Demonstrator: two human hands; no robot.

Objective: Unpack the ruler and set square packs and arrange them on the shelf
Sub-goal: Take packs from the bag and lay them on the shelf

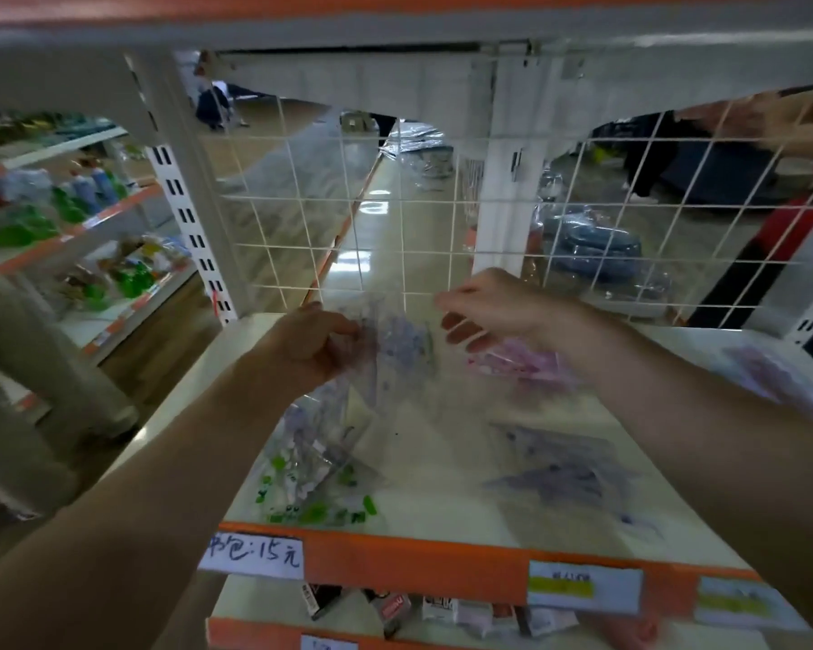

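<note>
The person leans in at the shelf (442,504) with both arms stretched forward. The left hand (315,342) has its fingers curled round the edge of a clear pack with blue print (397,342), holding it up off the shelf near the white wire grid (395,218) at the back. The right hand (494,312) is just beside the top of that pack, fingers bent loosely; the blur makes it impossible to say whether it pinches the plastic or holds nothing. Under that hand a pink pack (526,365) lies flat on the shelf. Nearer the front a pack with green print (311,485) lies on the left, under the held one, and a purple pack (569,471) lies flat on the right. A handwritten price label (254,555) hangs on the orange front edge (418,562).
</note>
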